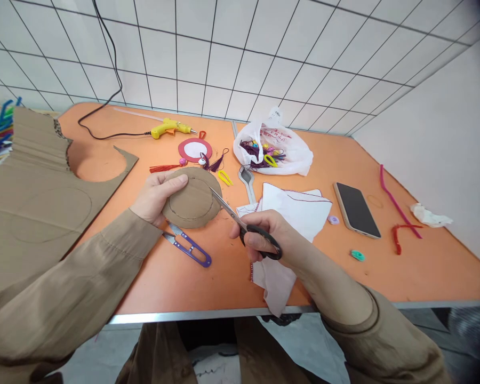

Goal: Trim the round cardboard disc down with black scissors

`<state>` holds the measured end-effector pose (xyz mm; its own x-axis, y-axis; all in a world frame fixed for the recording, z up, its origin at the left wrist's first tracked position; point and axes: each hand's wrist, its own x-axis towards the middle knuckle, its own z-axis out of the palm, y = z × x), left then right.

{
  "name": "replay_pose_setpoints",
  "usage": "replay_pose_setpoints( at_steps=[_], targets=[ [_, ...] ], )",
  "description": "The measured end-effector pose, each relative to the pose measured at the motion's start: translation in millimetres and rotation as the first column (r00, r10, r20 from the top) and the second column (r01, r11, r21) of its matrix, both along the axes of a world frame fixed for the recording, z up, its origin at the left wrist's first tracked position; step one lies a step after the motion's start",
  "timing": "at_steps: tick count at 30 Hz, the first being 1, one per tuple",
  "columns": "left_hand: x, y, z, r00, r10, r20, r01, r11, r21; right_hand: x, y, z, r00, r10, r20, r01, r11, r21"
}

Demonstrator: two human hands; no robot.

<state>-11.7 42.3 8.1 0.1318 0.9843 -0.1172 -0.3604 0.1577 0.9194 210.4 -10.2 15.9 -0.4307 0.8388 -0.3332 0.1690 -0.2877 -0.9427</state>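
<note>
My left hand (157, 193) grips a round cardboard disc (192, 200) by its left edge, thumb on top. An inner circle is drawn on the disc. My right hand (264, 234) is closed around the black handles of a pair of scissors (228, 207). The scissors' tips touch or hover over the disc near the drawn line; which of these I cannot tell. Just below the disc lie purple thread snips (192, 250). White cloth (290, 213) with dark red stitched edging lies under and beside my right hand.
A large cardboard sheet (28, 213) with a cut-out lies left. Behind the disc are a yellow glue gun (170, 128), a red-rimmed round piece (194, 150), tassels (216, 164) and a white plastic bag (296, 154). On the right are a phone (357, 209) and pipe cleaners (398, 200).
</note>
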Motion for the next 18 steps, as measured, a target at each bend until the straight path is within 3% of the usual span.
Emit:
replay_pose_setpoints(
  at_steps=[18],
  targets=[
    [2.0,5.2,-9.2,0.999,0.027,0.034,-0.021,0.988,-0.150,-6.0,-2.7,5.2,0.992,-0.021,0.126,0.011,0.997,0.079]
  ],
)
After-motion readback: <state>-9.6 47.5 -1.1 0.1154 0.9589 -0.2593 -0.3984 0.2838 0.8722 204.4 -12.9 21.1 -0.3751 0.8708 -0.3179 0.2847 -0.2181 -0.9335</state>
